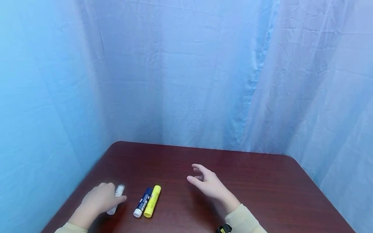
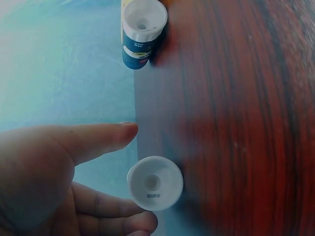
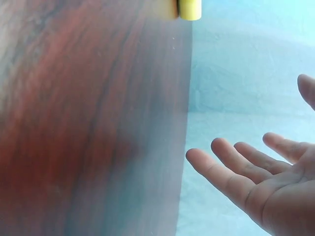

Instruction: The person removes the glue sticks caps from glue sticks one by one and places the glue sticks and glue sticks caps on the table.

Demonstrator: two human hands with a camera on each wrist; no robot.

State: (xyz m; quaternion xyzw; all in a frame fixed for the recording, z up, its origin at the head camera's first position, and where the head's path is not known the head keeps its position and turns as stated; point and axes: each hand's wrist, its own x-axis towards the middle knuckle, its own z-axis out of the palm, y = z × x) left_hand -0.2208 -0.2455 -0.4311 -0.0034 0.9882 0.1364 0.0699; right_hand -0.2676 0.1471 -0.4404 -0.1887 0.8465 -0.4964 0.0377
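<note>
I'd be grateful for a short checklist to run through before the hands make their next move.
1. Left hand at the white stick: ok, thumb and fingers reach to either side.
2. Left thumb against that stick: not ok, a gap shows.
3. Left fingertips pressing on it: cannot tell.
4. Right hand free: ok, it holds nothing.
5. Blue stick and yellow stick lying on the table: ok, side by side.

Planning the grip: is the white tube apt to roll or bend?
The white tube may roll: it lies on its side and its end is round. The straight body suggests it's stiff and unlikely to bend.
</note>
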